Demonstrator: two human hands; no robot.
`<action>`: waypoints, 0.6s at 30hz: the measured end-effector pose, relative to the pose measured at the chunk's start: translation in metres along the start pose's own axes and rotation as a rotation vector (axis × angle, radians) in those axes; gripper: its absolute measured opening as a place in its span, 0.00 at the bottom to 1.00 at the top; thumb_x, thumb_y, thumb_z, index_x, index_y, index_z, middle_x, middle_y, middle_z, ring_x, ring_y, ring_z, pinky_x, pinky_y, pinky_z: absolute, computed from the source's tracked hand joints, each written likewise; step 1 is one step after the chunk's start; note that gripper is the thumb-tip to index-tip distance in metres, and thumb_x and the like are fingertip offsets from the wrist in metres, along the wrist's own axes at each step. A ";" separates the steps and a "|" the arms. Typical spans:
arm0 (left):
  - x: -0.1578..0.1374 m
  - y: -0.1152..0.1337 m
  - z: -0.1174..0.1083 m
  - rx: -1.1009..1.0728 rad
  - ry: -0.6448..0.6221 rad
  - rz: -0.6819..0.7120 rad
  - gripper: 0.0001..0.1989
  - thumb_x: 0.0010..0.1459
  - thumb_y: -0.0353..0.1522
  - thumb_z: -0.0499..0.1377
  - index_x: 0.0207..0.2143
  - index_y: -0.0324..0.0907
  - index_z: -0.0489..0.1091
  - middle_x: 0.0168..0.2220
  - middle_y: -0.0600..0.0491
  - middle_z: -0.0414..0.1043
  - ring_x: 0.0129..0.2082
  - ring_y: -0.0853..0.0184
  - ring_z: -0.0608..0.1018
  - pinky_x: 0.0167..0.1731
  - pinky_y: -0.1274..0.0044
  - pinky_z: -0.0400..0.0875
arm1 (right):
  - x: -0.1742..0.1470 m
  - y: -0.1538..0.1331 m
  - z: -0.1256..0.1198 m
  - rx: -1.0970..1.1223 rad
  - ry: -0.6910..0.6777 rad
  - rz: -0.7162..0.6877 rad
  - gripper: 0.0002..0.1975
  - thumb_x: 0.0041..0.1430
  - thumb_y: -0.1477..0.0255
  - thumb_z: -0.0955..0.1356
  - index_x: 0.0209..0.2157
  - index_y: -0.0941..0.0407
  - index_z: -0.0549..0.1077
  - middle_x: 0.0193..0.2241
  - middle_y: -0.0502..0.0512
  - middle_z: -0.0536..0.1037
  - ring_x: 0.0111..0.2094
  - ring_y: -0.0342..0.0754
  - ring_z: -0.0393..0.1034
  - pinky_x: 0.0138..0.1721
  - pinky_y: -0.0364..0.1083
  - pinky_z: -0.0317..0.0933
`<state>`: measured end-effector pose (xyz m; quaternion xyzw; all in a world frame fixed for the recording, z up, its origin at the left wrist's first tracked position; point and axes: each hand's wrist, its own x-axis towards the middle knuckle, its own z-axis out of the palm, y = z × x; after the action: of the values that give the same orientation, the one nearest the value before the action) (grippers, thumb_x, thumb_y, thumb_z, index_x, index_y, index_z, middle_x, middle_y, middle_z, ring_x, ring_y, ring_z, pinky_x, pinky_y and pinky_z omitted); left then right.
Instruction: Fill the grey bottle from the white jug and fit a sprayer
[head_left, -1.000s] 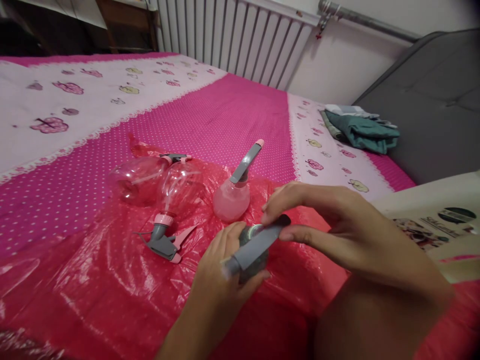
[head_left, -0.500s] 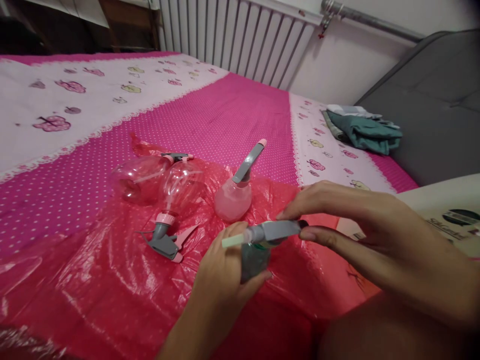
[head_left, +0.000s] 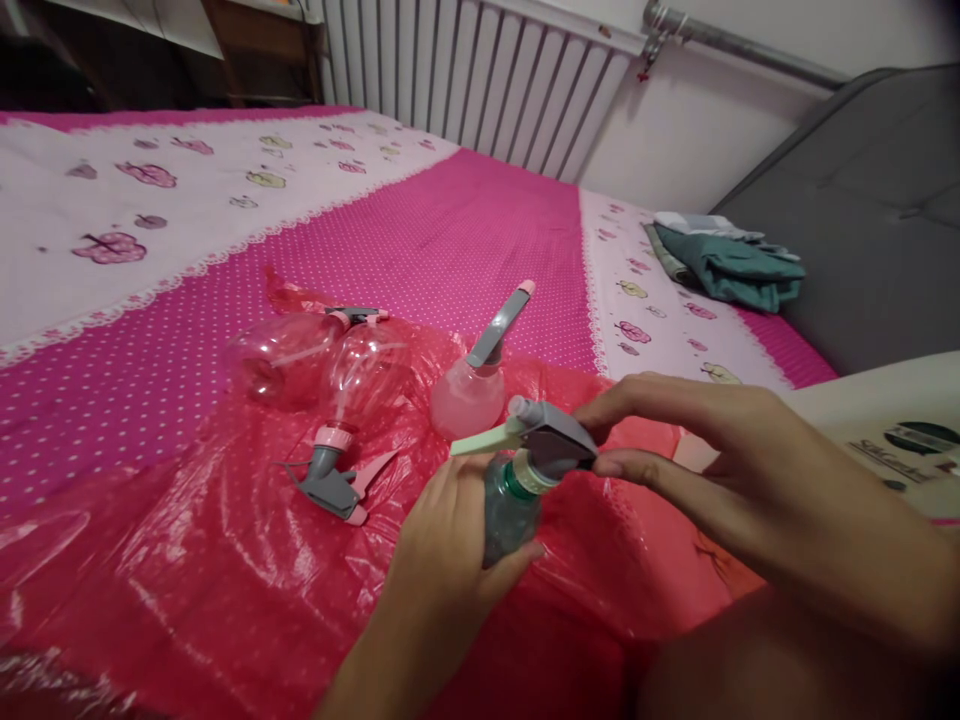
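My left hand point(head_left: 442, 535) is wrapped round the green body of a small spray bottle point(head_left: 512, 510). Its grey trigger head point(head_left: 559, 440) carries a pale green trigger, which points left over my fingers. My right hand point(head_left: 697, 480) pinches the back of that grey head between thumb and fingers. Just beyond stands a round pink spray bottle point(head_left: 469, 398) with a grey and pink head, upright and holding cloudy liquid. To the left lie two clear pink spray bottles, one point(head_left: 281, 360) on its side and the other point(head_left: 367, 375) with its head towards me.
A crinkled red plastic sheet point(head_left: 225, 570) lies under the bottles on the pink patterned bedspread point(head_left: 480, 220). Folded green cloth point(head_left: 727, 262) rests near the grey headboard point(head_left: 870, 220). At right is a white printed container point(head_left: 885, 420). A radiator point(head_left: 480, 80) stands behind.
The grey head of the green spray bottle has turned, so its trigger and collar now show from the side. My right hand has shifted slightly with it, while my left hand stays in place.
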<state>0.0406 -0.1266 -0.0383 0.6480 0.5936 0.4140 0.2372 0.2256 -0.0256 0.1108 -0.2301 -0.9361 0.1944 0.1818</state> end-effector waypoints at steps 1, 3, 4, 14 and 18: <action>0.000 0.000 0.000 -0.002 -0.010 -0.017 0.29 0.59 0.34 0.72 0.58 0.48 0.62 0.53 0.46 0.75 0.52 0.49 0.79 0.49 0.55 0.74 | 0.001 -0.001 0.000 0.028 -0.025 0.001 0.06 0.72 0.77 0.67 0.45 0.55 0.76 0.43 0.39 0.74 0.43 0.25 0.69 0.47 0.25 0.60; 0.001 0.002 -0.001 -0.013 -0.029 -0.047 0.27 0.59 0.34 0.71 0.56 0.47 0.63 0.52 0.46 0.75 0.51 0.48 0.79 0.48 0.55 0.74 | 0.002 -0.004 0.002 0.059 -0.054 0.014 0.05 0.72 0.77 0.67 0.43 0.55 0.76 0.42 0.39 0.73 0.41 0.25 0.68 0.46 0.25 0.59; 0.001 0.002 -0.001 -0.022 -0.038 -0.056 0.26 0.59 0.33 0.71 0.56 0.46 0.64 0.51 0.46 0.75 0.50 0.49 0.79 0.48 0.55 0.74 | 0.003 -0.004 0.003 0.059 -0.060 0.018 0.05 0.71 0.77 0.67 0.43 0.56 0.75 0.42 0.39 0.73 0.41 0.25 0.68 0.46 0.25 0.59; 0.002 0.004 -0.001 0.025 -0.041 -0.025 0.29 0.59 0.35 0.71 0.57 0.41 0.63 0.55 0.40 0.74 0.56 0.45 0.77 0.54 0.52 0.75 | 0.000 -0.010 0.011 0.000 -0.018 0.155 0.06 0.69 0.76 0.68 0.42 0.52 0.76 0.39 0.38 0.73 0.39 0.26 0.68 0.41 0.29 0.59; -0.002 -0.003 0.007 0.163 0.048 0.117 0.37 0.60 0.39 0.71 0.64 0.40 0.58 0.59 0.37 0.73 0.58 0.44 0.78 0.55 0.52 0.76 | 0.002 -0.011 0.011 -0.061 -0.058 0.306 0.11 0.70 0.67 0.64 0.41 0.53 0.79 0.36 0.43 0.74 0.34 0.29 0.68 0.32 0.30 0.57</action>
<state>0.0450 -0.1269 -0.0449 0.6885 0.5921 0.3930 0.1448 0.2152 -0.0368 0.1070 -0.3700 -0.9003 0.1977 0.1161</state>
